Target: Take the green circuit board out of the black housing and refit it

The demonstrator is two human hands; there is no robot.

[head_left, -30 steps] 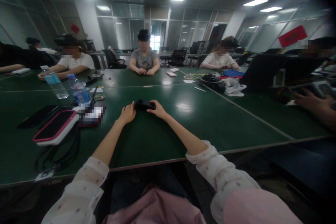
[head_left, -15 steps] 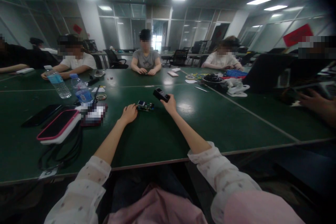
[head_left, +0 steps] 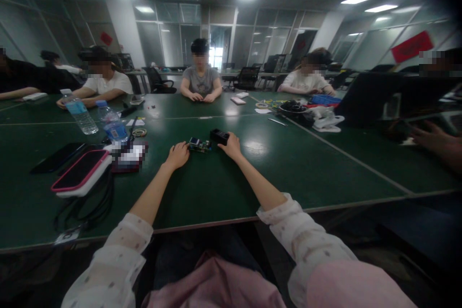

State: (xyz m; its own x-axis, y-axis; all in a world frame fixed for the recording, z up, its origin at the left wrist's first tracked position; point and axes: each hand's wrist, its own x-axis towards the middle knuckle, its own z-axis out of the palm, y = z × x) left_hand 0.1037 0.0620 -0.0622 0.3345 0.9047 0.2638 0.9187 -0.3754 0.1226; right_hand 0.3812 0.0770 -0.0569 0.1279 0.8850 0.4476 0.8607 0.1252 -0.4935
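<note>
A small green circuit board (head_left: pixel 200 145) with a little screen lies on the green table (head_left: pixel 306 168), in front of me. My left hand (head_left: pixel 178 155) rests at its left end, fingertips touching or nearly touching its edge; whether they grip it is hard to make out. Just right of the board, a black open-topped case (head_left: pixel 219 136) is held by its right end in my right hand (head_left: pixel 231 147). The case sits low, at or just above the table, with a narrow gap to the board.
Two plastic bottles (head_left: pixel 80 114), a pink-edged phone-like device (head_left: pixel 81 171), cables (head_left: pixel 90 211) and a tape roll (head_left: pixel 139 132) are on the left. A pen (head_left: pixel 277 121) and white object (head_left: pixel 327 121) lie right. Several people sit around the table.
My right hand has lowered the black case toward the table and levelled it beside the board. My left hand and the board have stayed in place.
</note>
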